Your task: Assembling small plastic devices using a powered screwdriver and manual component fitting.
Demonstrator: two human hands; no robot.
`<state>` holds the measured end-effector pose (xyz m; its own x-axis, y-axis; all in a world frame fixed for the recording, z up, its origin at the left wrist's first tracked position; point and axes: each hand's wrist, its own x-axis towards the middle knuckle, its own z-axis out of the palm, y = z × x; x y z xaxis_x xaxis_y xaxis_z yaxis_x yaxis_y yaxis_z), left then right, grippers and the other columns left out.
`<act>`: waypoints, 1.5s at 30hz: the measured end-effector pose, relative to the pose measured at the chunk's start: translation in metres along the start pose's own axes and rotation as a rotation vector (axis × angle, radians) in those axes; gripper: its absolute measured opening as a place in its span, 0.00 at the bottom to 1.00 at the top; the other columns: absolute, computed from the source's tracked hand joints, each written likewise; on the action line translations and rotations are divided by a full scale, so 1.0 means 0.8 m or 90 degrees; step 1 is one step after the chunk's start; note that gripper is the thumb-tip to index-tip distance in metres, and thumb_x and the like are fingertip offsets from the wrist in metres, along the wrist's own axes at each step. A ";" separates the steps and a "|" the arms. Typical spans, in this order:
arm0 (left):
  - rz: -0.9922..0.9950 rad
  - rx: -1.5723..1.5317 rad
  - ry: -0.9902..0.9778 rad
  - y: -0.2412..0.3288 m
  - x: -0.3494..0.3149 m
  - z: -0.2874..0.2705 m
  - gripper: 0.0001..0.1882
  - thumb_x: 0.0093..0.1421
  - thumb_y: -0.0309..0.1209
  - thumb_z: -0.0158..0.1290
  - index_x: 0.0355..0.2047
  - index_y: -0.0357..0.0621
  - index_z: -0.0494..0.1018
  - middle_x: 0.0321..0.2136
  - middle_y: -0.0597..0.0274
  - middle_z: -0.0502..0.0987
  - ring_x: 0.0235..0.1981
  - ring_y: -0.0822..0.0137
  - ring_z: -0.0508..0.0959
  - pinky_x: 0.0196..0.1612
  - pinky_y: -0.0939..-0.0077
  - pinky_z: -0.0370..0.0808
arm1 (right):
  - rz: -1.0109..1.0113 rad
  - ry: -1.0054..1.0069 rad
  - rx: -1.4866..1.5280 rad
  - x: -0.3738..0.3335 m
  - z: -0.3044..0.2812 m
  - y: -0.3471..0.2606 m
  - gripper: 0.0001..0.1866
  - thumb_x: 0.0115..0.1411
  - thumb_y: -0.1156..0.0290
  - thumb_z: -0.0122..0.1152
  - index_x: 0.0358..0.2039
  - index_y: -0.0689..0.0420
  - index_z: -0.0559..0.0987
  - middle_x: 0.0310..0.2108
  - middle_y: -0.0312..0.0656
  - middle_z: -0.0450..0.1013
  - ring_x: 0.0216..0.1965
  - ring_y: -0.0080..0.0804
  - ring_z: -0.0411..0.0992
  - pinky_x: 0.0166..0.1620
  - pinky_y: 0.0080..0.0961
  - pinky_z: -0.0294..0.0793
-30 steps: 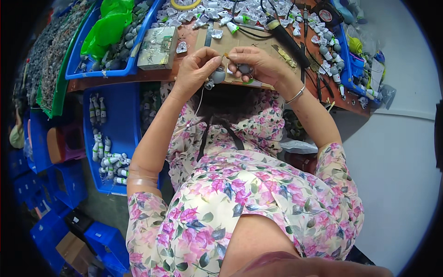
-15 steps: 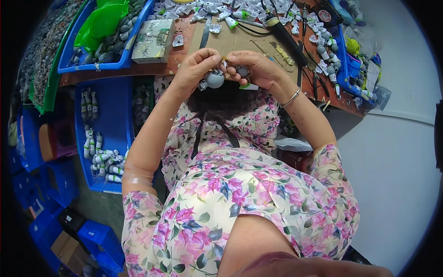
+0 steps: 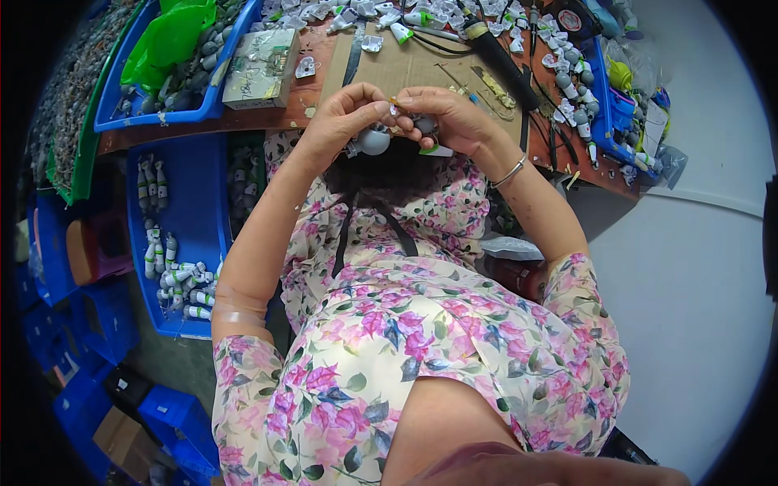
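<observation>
Both of my hands meet over my lap at the table's near edge, fingertips almost touching. My left hand (image 3: 350, 121) is closed, thumb and forefinger pinching at a tiny whitish piece (image 3: 394, 108). Below its fingers hangs a rounded grey part (image 3: 374, 142), held in the same hand. My right hand (image 3: 454, 120) is closed too, pinching from the other side. In its curled fingers sits a second grey rounded part (image 3: 424, 125) with a white-and-green end (image 3: 438, 151). Fine details between the fingertips are too small to make out.
A cardboard sheet (image 3: 389, 71) lies on the table beyond my hands, with a black-handled tool (image 3: 501, 65) and cables. White plastic shells (image 3: 371, 44) are scattered behind. Blue bins of grey parts (image 3: 162, 121) stand left; another blue bin (image 3: 203, 186) sits lower, holding white-grey assemblies (image 3: 188, 279).
The whole view has shifted slightly, the table things moving a little left and up or down. My hands keep nearly the same pinching pose, with the grey parts still in them.
</observation>
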<state>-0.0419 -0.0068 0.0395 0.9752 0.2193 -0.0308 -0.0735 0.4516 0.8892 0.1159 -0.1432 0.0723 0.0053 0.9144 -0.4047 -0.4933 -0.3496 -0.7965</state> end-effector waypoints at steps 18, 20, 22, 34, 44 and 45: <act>-0.094 0.014 0.010 -0.019 -0.004 -0.003 0.08 0.63 0.32 0.49 0.37 0.41 0.69 0.29 0.63 0.76 0.31 0.73 0.76 0.37 0.82 0.72 | -0.076 0.098 -0.246 0.000 -0.001 0.016 0.11 0.62 0.60 0.54 0.31 0.55 0.72 0.24 0.31 0.70 0.23 0.15 0.68 0.22 0.11 0.65; -0.128 0.022 0.021 -0.025 -0.006 -0.002 0.08 0.61 0.32 0.51 0.36 0.40 0.71 0.31 0.66 0.76 0.34 0.77 0.74 0.40 0.83 0.70 | -0.097 0.120 -0.301 0.000 -0.001 0.021 0.11 0.62 0.60 0.54 0.31 0.54 0.71 0.24 0.30 0.70 0.24 0.15 0.68 0.22 0.11 0.65; -0.132 0.027 0.030 -0.033 -0.003 0.001 0.08 0.61 0.32 0.51 0.36 0.39 0.72 0.31 0.66 0.76 0.33 0.77 0.75 0.40 0.83 0.70 | -0.078 0.147 -0.325 0.002 -0.004 0.029 0.11 0.61 0.59 0.55 0.31 0.54 0.71 0.23 0.30 0.69 0.23 0.15 0.67 0.22 0.12 0.65; -0.266 0.002 0.115 -0.024 0.007 0.010 0.15 0.62 0.33 0.49 0.45 0.39 0.70 0.39 0.58 0.79 0.38 0.68 0.80 0.27 0.80 0.77 | -0.188 0.289 -0.524 0.018 -0.036 0.046 0.15 0.58 0.58 0.58 0.28 0.58 0.73 0.22 0.33 0.70 0.20 0.18 0.66 0.19 0.17 0.65; -0.258 0.004 0.096 -0.020 0.007 0.007 0.20 0.63 0.35 0.47 0.52 0.35 0.67 0.43 0.54 0.77 0.41 0.64 0.79 0.27 0.82 0.77 | -0.193 0.363 -0.699 0.032 -0.042 0.049 0.17 0.52 0.56 0.62 0.29 0.60 0.76 0.31 0.45 0.70 0.36 0.40 0.70 0.39 0.32 0.69; -0.259 0.004 0.097 -0.020 0.007 0.007 0.20 0.63 0.35 0.47 0.51 0.34 0.67 0.44 0.54 0.77 0.41 0.64 0.79 0.27 0.82 0.77 | -0.210 0.368 -0.711 0.033 -0.044 0.050 0.17 0.52 0.56 0.62 0.28 0.60 0.76 0.31 0.44 0.70 0.35 0.39 0.70 0.38 0.32 0.69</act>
<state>-0.0338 -0.0176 0.0276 0.8827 0.1500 -0.4453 0.3116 0.5225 0.7937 0.1270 -0.1402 0.0135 0.4964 0.8676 -0.0303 0.5888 -0.3621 -0.7226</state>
